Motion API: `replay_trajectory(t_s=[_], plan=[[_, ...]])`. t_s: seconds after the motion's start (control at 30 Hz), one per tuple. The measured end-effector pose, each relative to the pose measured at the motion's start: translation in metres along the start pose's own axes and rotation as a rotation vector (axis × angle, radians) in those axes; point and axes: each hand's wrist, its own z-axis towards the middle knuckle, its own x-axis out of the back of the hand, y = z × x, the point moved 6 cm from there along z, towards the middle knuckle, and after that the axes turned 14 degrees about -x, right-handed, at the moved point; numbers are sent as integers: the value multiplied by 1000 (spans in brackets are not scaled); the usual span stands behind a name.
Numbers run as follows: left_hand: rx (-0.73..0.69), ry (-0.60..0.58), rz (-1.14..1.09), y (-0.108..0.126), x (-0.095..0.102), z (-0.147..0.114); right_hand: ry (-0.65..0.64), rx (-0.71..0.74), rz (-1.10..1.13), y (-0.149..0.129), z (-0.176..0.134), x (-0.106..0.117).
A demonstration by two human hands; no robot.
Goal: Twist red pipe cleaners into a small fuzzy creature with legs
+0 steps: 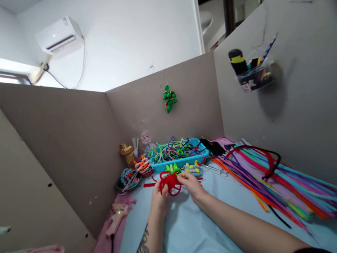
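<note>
A red pipe-cleaner figure (171,182) with looping strands is held up between both hands over the blue cloth. My left hand (159,197) is closed on its left side, and the fingers of my right hand (192,185) pinch its right side. Just behind it lie a green pipe-cleaner piece (173,169) and a light blue and yellow one (193,169), the green one partly hidden. A short red strip (150,185) rests on the cloth beside my left hand. Scissors (215,168) lie to the right of my right hand.
A blue tray (180,163) of tangled pipe cleaners stands at the back. Long colourful pipe cleaners (278,182) spread over the right side. At left are a dark bowl (121,187), an orange and white figure (143,166) and a pink corded tool (117,218). Grey partitions (161,74) surround the table.
</note>
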Motion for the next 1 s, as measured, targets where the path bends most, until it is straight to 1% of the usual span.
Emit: replay_trajectory(t_s=[0.13, 0.2, 0.27, 0.37, 0.43, 0.53, 0.6, 0.7, 0.8, 0.87, 0.93, 1.0], plan=[[13, -31, -40, 1, -2, 0, -156, -108, -58, 1, 2, -5], [30, -35, -46, 2, -3, -1, -193, -109, -84, 2, 2, -6], [41, -38, -34, 3, -3, -1, -199, -95, -107, 3, 3, -6], [44, -60, -22, 1, -4, -1, -185, -91, -138, 4, 3, -6], [35, -67, -19, -1, -5, -2, -175, -61, -158, 3, 3, -5], [-34, -42, 52, 1, -2, -1, -139, -18, -136, 3, 6, -3], [-127, -11, 139, 7, 1, 1, -123, -64, -60, 8, 9, 0], [-232, 55, 249, 14, 9, 5, -74, -200, 64, 19, 15, 6], [-231, 96, 305, 12, 15, 7, 4, -287, 141, 25, 18, 12], [-173, 58, 299, 4, 14, 6, 13, -309, 179, 26, 18, 14], [-93, -37, 259, -6, 7, 3, -11, -303, 204, 26, 19, 13], [-49, -130, 215, -12, -1, 0, -38, -282, 224, 26, 19, 12]])
